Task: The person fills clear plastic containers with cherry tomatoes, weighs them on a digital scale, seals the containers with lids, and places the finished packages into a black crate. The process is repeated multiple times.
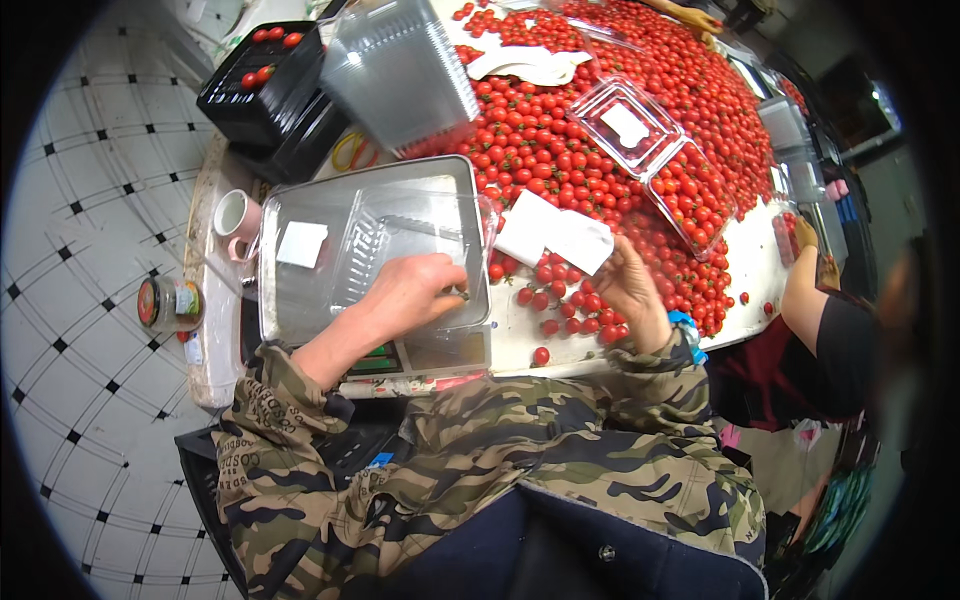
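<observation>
My left hand (pixel 420 289) is over a clear plastic clamshell (pixel 349 225) lying unfolded on a metal tray (pixel 277 196). Its fingers are curled, and a small dark bit shows at the fingertips, too small to name. A white square (pixel 302 244) sits on one half of the clamshell. My right hand (pixel 634 289) pinches the edge of a white paper piece (pixel 581 240). Another white paper piece (pixel 527 226) overlaps it on the left. Below them, loose cherry tomatoes (pixel 577 304) lie on the white tabletop (pixel 517 349).
A large heap of cherry tomatoes (pixel 532 142) bears a second open clamshell (pixel 626 124) and white gloves (pixel 525 65). Stacked clear containers (pixel 397 75), black crates (pixel 262 97), a pink mug (pixel 237 217) and a glass jar (pixel 169 303) stand left. A co-worker's arm (pixel 804 285) is at right.
</observation>
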A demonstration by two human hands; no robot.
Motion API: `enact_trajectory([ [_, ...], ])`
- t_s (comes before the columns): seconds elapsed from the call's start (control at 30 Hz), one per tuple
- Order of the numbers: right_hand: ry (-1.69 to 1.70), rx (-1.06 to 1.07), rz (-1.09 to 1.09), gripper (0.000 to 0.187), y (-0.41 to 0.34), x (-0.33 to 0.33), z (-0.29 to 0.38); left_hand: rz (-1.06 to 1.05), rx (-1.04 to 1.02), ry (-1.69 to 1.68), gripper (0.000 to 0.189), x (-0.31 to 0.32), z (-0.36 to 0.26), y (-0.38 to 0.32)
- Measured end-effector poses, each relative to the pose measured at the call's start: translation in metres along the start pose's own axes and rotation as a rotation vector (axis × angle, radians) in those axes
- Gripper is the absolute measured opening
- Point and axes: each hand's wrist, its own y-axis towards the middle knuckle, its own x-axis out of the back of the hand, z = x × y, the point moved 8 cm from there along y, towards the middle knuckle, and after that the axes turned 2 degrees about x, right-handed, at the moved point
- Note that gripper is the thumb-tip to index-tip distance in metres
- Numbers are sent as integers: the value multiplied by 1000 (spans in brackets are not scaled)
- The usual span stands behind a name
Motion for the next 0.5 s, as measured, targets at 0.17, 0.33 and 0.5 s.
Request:
enact_trajectory([
  [0.17, 247, -23, 11, 33, -12, -9, -39, -130, -39, 10, 13, 11, 1, 0],
  [0.33, 418, -138, 102, 30, -23, -22, -65, -269, 70, -123, 11, 51, -19, -4],
  [0.5, 221, -57, -108, 34, -43, -49, -54, -176, -288, -266, 16, 36, -84, -20],
])
